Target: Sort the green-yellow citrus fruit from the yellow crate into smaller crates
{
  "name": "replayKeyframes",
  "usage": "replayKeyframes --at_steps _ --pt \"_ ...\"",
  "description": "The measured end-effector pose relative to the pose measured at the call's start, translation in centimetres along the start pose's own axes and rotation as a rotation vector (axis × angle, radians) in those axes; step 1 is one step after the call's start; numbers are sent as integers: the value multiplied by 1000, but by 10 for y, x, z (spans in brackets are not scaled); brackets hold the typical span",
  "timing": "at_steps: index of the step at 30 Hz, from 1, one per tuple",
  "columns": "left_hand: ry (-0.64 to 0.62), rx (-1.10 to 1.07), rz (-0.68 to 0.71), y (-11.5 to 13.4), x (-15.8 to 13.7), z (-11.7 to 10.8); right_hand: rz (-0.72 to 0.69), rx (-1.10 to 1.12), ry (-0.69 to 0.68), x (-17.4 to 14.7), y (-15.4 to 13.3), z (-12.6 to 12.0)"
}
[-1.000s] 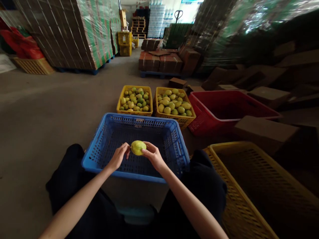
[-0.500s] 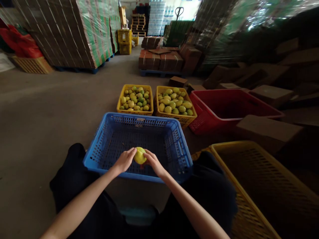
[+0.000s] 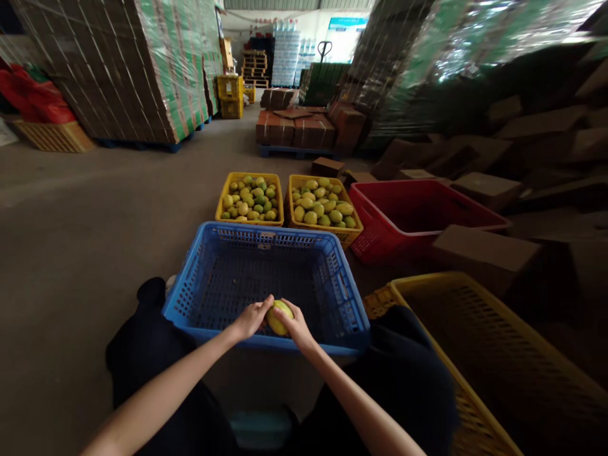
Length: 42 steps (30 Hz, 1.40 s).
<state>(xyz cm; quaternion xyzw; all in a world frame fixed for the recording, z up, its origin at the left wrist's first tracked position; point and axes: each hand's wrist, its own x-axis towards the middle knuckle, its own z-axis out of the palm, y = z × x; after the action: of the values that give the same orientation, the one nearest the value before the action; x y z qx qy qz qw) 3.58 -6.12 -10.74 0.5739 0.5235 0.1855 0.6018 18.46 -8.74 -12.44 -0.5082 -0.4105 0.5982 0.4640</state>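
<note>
Over the near part of a blue plastic crate point(image 3: 266, 342) I hold one yellow-green mango point(image 3: 279, 318) between both hands. My left hand point(image 3: 249, 320) grips its left side, with the thumb at the upper edge. On the other side, my right hand point(image 3: 297, 327) has its thumb and fingers closed around the fruit. Parts of both hands' fingers are hidden behind it. The blue crate's slotted floor shows beneath, with a few tiny specks on it.
Beyond the blue crate stand two yellow crates point(image 3: 284, 197) full of similar fruit. A red bin point(image 3: 380, 248) and cardboard boxes point(image 3: 484, 253) are at the right. Nearer lies another yellow crate point(image 3: 475, 380). Wrapped box stacks point(image 3: 142, 76) rise behind.
Both hands and the mango have shifted slightly right and nearer to me. The mango has been turned, and my right hand covers more of it. The camera view has tilted up a little.
</note>
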Motion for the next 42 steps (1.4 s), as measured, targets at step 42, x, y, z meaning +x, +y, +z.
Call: replayKeyframes --at_steps 42 --pt "325 548 568 9 -16 -28 241 558 115 38 -37 40"
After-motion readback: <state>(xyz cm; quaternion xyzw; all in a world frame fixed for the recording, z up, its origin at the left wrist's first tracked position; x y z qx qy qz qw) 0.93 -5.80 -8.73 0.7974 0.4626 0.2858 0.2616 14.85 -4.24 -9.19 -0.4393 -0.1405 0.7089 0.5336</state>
